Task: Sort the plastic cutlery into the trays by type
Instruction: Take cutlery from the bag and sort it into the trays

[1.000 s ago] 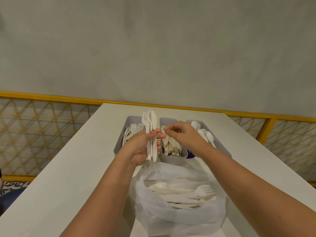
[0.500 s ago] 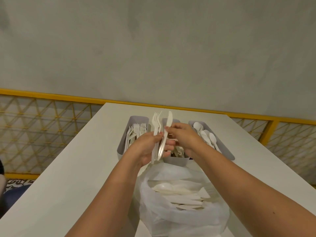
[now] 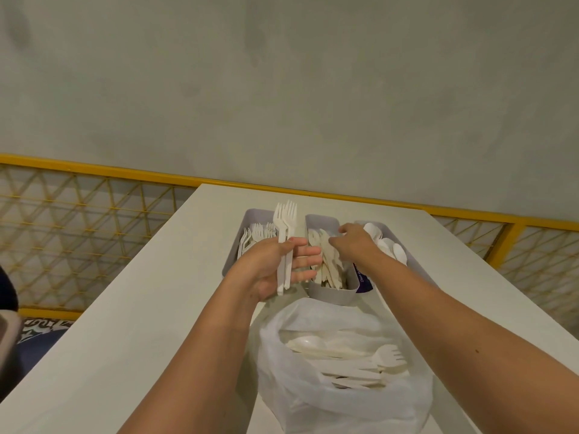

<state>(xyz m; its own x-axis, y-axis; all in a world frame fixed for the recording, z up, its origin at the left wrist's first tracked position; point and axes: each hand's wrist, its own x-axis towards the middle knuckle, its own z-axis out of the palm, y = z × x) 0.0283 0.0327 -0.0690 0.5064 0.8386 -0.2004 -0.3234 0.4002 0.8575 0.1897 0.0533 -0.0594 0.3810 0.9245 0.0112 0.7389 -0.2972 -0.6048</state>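
Your left hand (image 3: 272, 264) grips two white plastic forks (image 3: 285, 220) by their handles, thumb and fingers curled round them, with the tines pointing up. The hand is raised at the near end of the left grey rectangular plastic tray (image 3: 247, 216), which holds a row of loose white forks (image 3: 258, 233).

Your right hand (image 3: 355, 245) reaches palm down over the middle grey tray (image 3: 332, 294), fingers bent toward the pile of white plastic knives (image 3: 329, 264) inside. Whether those fingers hold a knife or only touch the pile cannot be told.

Just beside it on the right, the third grey tray (image 3: 415, 266) holds white plastic spoons (image 3: 391, 249) (a purple label shows at its near end).

Nearer to you, touching the middle tray's front, is an open translucent white plastic bag (image 3: 313, 402) with mixed unsorted white cutlery (image 3: 360, 361) inside. Everything rests on a long white table (image 3: 141, 308). A yellow metal lattice railing (image 3: 94, 170) runs behind it, below a plain grey wall (image 3: 282, 73).
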